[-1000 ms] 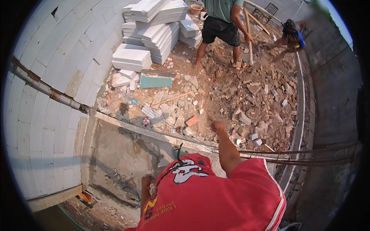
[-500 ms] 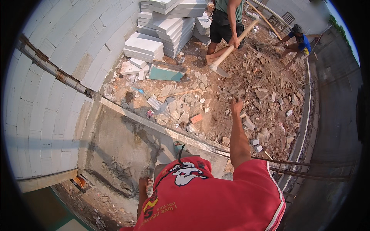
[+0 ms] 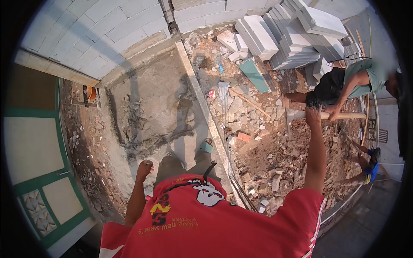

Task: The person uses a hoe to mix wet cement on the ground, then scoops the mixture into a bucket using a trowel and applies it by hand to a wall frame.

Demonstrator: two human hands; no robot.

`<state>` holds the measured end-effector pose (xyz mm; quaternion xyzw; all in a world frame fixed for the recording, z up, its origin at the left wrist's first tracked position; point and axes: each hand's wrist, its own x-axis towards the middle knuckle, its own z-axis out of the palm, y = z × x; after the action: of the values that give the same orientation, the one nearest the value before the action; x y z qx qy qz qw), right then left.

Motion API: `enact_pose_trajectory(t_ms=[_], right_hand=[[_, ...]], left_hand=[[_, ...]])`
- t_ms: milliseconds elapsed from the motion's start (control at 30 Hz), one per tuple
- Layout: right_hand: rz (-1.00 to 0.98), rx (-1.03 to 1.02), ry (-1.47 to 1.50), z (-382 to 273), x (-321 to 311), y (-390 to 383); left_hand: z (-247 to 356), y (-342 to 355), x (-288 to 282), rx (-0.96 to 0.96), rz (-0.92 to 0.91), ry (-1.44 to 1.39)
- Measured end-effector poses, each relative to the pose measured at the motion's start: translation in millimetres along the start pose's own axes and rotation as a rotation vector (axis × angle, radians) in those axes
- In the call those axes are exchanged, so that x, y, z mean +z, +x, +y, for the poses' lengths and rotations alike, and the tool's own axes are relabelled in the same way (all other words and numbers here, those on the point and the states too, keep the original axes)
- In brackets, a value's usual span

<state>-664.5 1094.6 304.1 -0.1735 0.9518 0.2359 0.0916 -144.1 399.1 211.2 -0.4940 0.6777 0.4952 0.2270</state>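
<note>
My right arm stretches out to the far right, where my right hand (image 3: pixel 313 116) closes round the handle of a hoe (image 3: pixel 350 115) near its metal blade. A co-worker's hand (image 3: pixel 333 112) grips the same handle just to the right of mine. The hoe lies roughly level, with its blade (image 3: pixel 288 117) toward the left. My left hand (image 3: pixel 145 169) hangs beside my left leg over the grey concrete, its fingers curled in and nothing visible in them.
A narrow concrete ledge (image 3: pixel 202 101) divides the concrete floor (image 3: pixel 150 81) from rubble-strewn soil (image 3: pixel 297 150). White blocks (image 3: pixel 297 38) are stacked at the back right, near a green board (image 3: pixel 254 75). Another person (image 3: pixel 369 167) bends at the far right. A green-framed door (image 3: pixel 58 172) stands left.
The view has swung left, so the door shows. My right hand has reached the hoe, which the co-worker also holds and which now lies level. My left hand has come into view.
</note>
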Motion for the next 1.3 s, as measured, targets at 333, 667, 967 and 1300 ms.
enact_pose_trajectory(t_ms=[333, 667, 967, 1300], right_hand=[[0.066, -0.305, 0.122, -74.8, -16.6, 25.6], [0.179, -0.298, 0.207, -352.3, -126.8, -4.1], [0.168, -0.071, 0.734, -598.1, -203.1, -131.6], [-0.016, -0.025, 1.568, -747.3, -281.6, -201.5]], left_hand=[[-129.3, -96.9, -9.9, -0.204, 0.290, -0.233], [-210.2, -94.1, -7.0, -0.234, 0.302, -0.422], [-232.8, -87.4, -134.7, 0.073, 0.323, -0.251], [-347.0, -128.3, -268.9, 0.059, 0.552, -0.355]])
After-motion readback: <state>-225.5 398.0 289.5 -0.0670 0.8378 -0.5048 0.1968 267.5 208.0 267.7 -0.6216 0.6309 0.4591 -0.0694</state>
